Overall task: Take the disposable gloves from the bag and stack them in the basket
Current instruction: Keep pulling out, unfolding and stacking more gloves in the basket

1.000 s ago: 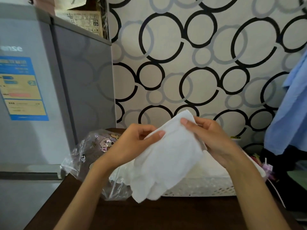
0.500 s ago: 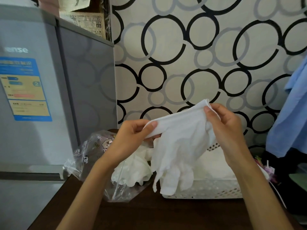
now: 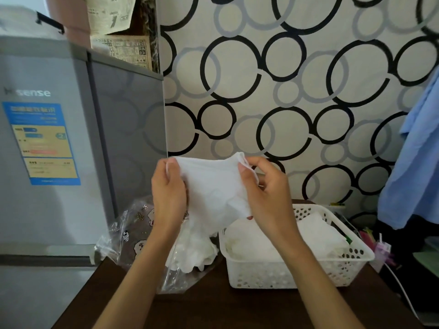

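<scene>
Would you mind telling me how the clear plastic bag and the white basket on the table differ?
The plastic bag is transparent, soft and crumpled, with small cartoon prints; the basket is opaque white, rigid and perforated with holes. The bag lies slumped on the left of the table, its gloves bunched up, while the basket stands upright to the right, its gloves lying flatter. Both hold white disposable gloves and rest on the dark table.
</scene>
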`<state>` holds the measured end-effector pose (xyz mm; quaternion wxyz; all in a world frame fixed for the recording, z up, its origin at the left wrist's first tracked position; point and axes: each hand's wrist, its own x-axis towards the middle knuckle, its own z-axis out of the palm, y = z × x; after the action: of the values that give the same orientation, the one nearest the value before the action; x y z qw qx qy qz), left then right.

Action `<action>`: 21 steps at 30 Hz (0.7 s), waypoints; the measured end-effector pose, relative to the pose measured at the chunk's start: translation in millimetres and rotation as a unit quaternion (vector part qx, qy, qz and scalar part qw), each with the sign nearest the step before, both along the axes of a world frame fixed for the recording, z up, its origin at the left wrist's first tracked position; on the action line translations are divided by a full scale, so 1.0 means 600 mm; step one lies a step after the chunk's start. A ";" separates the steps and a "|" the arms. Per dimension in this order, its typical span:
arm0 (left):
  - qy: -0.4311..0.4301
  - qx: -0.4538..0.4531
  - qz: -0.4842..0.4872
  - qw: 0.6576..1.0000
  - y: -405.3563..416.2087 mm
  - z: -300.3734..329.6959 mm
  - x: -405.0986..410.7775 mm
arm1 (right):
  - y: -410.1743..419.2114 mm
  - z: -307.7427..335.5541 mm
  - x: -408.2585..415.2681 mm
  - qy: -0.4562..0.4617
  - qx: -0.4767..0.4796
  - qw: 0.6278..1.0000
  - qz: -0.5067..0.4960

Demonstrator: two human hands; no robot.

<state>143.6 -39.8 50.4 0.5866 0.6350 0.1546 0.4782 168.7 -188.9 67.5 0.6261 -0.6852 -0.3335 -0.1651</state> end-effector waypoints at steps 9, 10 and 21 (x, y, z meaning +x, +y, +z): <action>0.225 0.335 0.022 0.915 -0.019 -0.013 0.096 | -0.097 -0.021 0.079 0.231 -0.114 0.965 -0.054; 0.251 0.347 -0.020 0.904 -0.025 -0.030 0.118 | -0.116 -0.029 0.096 0.249 -0.147 0.955 -0.059; 0.361 0.466 -0.080 0.804 -0.109 -0.080 0.237 | -0.218 -0.097 0.195 0.236 -0.290 0.898 -0.231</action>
<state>285.8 -105.1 2.6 0.1583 0.9688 0.0622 0.1805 285.9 -319.9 9.6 0.4045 -0.9130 -0.0412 -0.0346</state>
